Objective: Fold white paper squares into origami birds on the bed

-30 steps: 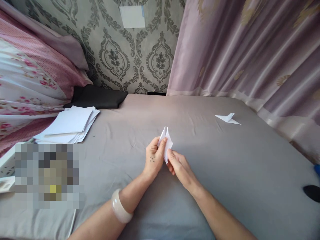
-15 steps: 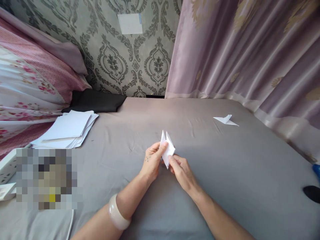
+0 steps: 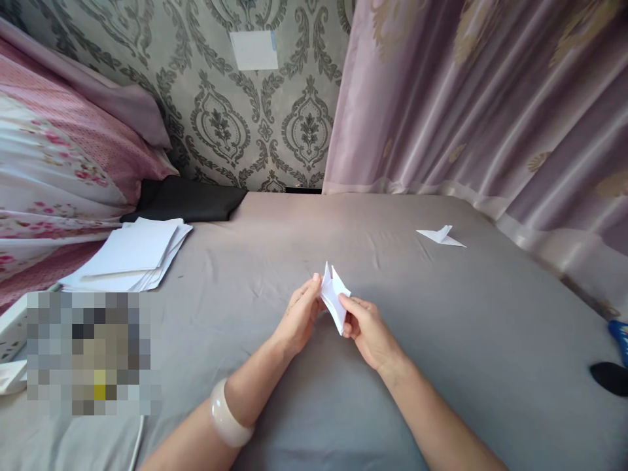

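A small piece of folded white paper is held up over the grey cloth, with two narrow points standing at its top and a slit between them. My right hand pinches its lower right side, thumb on the front face and fingers behind. At the left edge, my left hand closes on the paper with its thumb upright along the side; its other fingertips are partly hidden. A pale bangle sits on my left forearm. Farther right, a finished-looking folded paper bird rests on the cloth.
A stack of white paper sheets lies at the left, in front of a folded black cloth. A white power strip and a blurred-out patch are at the near left. A dark object lies at the right edge. Curtains hang behind.
The folded paper has shifted slightly right and tilted. My left thumb has slid from its front face to its left edge, while my right hand has moved up and grips its right side.
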A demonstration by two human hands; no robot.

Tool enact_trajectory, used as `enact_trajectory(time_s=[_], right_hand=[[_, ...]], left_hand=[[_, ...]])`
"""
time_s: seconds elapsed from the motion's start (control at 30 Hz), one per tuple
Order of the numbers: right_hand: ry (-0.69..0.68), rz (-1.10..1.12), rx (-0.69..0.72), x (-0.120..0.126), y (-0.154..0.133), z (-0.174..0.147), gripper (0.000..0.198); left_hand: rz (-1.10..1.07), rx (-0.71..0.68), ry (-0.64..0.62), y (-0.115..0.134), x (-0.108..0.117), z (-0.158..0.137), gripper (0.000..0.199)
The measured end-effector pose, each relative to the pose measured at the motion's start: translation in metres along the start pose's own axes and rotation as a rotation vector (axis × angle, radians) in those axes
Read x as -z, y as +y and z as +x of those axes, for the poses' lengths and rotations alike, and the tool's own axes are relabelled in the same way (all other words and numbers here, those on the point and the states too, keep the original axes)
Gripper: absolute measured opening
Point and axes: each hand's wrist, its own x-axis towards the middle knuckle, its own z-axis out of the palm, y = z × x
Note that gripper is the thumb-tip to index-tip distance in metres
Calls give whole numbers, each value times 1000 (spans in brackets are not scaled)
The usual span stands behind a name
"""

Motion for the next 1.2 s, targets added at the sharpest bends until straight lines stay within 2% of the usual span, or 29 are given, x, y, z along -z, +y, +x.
enact_trajectory(time_s=[0.07,0.13,0.23,0.3,0.37,0.43,0.53,0.6,0.7,0.83,0.97,1.2], right_hand=[[-26,44,-35,1,-3,0,33],[-59,-24,-55,4,-5,0,39],[0,-371,-25,12,-12,-4,62],[165,-607,134,18,-18,-7,61],[257,-735,387,24,-24,-11,36],[176,-844,601,28,-27,-12,18],[-34,-984,767,30,-23,-12,31],[-97,-1030,811,27,-19,-11,30],[-95,-1034,824,23,-15,-10,26],[-7,-974,787,20,-16,-8,22],[55,-867,655,18,-16,-5,20],[107,-699,423,19,-10,0,31]], left_hand=[[-1,23,-7,1,3,2,32],[5,53,10,2,5,4,27],[43,108,105,2,9,6,22],[65,145,171,2,11,7,16],[73,171,198,2,13,8,13],[78,184,204,2,15,9,12],[93,204,202,2,17,10,13],[111,225,193,1,17,10,11],[149,255,179,2,16,9,8],[189,276,155,2,17,9,13],[216,296,110,0,20,11,15],[249,299,32,2,19,10,15]])
